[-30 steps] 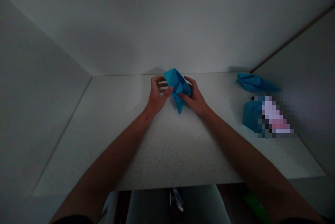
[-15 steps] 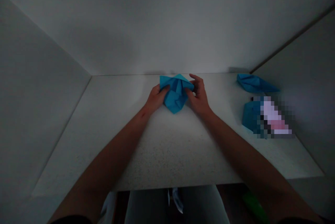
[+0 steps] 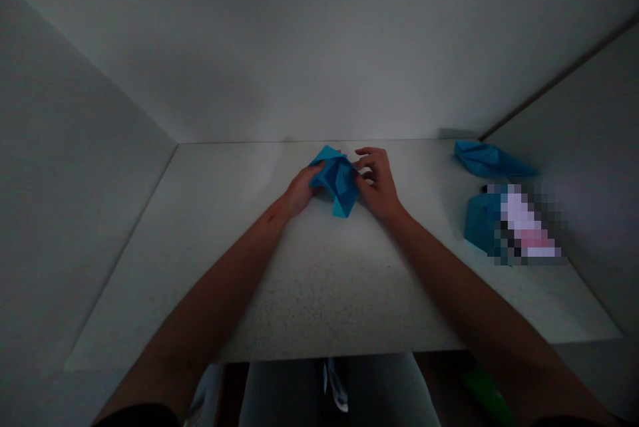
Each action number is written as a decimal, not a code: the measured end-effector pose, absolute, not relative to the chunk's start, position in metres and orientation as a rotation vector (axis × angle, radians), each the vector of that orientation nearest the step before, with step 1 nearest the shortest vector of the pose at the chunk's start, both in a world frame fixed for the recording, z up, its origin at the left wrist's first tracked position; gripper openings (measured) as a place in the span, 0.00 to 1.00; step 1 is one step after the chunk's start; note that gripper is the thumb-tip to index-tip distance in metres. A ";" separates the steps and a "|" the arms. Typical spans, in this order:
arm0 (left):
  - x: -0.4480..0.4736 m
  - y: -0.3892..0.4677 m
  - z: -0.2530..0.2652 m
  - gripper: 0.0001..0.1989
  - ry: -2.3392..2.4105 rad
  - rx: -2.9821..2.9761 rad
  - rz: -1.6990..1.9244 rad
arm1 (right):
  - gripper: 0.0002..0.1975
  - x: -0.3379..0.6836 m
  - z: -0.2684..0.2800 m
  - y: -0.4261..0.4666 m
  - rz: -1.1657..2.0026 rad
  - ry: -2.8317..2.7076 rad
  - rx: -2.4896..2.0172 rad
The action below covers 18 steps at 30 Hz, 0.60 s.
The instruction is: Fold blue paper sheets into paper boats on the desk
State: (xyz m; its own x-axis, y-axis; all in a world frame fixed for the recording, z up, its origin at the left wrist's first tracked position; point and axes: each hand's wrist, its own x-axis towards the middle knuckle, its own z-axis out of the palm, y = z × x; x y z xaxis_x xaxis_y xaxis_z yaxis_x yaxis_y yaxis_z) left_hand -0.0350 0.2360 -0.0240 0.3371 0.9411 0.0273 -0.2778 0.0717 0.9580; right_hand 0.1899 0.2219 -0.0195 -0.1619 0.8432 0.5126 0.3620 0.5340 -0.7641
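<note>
A piece of folded blue paper [image 3: 339, 181] is held just above or on the white tabletop, near the back wall. My left hand [image 3: 301, 189] grips its left side, thumb on top and the other fingers mostly hidden underneath. At the right edge, my right hand [image 3: 377, 181] pinches the paper between thumb and a fingertip, while its upper fingers stay curved and apart. Creases and raised flaps cover the paper, and one corner points toward me.
On the right of the white table [image 3: 309, 294] lies a long folded blue paper piece [image 3: 492, 159]. In front of it sits another blue piece [image 3: 480, 222], partly covered by a pixelated patch. White walls enclose the table at the back and sides.
The folded blue paper has been turned and tilted in my hands, so different flaps face up and it looks narrower. My left hand has shifted slightly right.
</note>
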 end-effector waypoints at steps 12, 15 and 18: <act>-0.024 0.236 -0.034 0.30 0.842 1.215 1.136 | 0.13 0.186 -0.019 0.219 0.219 -1.778 -1.124; -0.024 0.231 -0.028 0.26 0.813 1.341 1.140 | 0.15 0.188 -0.021 0.223 0.275 -1.700 -1.149; -0.023 0.227 -0.021 0.24 0.773 1.446 1.127 | 0.16 0.192 -0.025 0.229 0.313 -1.609 -1.183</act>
